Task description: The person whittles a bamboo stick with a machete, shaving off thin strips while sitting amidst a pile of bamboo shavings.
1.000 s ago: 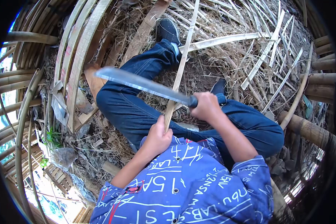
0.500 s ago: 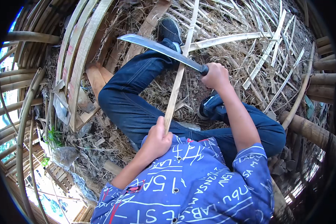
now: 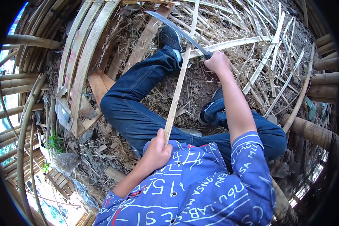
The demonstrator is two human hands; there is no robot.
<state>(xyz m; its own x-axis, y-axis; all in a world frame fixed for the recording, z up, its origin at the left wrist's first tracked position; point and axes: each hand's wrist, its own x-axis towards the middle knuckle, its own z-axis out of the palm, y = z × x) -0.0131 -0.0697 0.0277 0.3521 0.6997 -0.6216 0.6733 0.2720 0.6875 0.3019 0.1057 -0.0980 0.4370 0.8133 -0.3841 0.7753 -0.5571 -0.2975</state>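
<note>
Dirt ground (image 3: 199, 90), straw and bamboo offcuts everywhere. Bamboo strip (image 3: 176, 94) runs from our lap across the jeans leg (image 3: 135, 81) and on past its shoe. Looks pale, thin, flat, straight. We judge it light and springy with splintery edges, so it is best gripped at the near end. Left hand (image 3: 156, 152): fingers wrapped tight round that end, just below the leg. Right hand (image 3: 216, 62): fist closed on the machete (image 3: 177, 32) handle, blade crossing the strip beyond the leg.

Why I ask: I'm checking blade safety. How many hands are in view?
2. The left hand grips the near end of the bamboo strip; the right hand holds the knife farther out. No other hands show.
</note>
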